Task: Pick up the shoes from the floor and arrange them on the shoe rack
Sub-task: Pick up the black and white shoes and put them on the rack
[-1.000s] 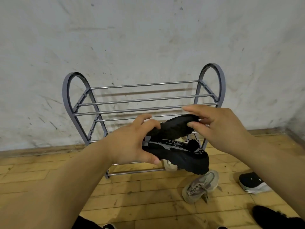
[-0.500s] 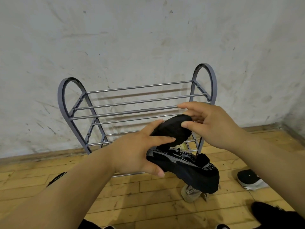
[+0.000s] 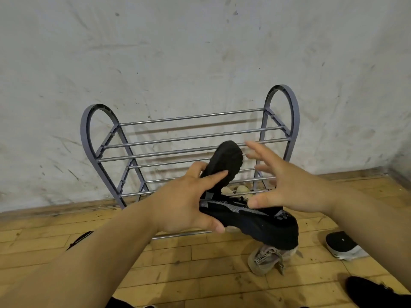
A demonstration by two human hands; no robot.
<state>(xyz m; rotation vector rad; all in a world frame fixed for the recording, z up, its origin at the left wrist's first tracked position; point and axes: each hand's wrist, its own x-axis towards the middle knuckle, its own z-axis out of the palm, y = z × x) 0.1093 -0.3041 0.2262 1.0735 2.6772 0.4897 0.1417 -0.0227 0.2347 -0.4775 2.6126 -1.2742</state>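
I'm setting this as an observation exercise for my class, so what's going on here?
A person faces a grey metal-bar shoe rack against the wall. The left hand grips a pair of black knit sneakers together, not yet on a shelf. The right hand is spread open beside them. A beige sneaker and a black-and-white sneaker lie on the wooden floor.
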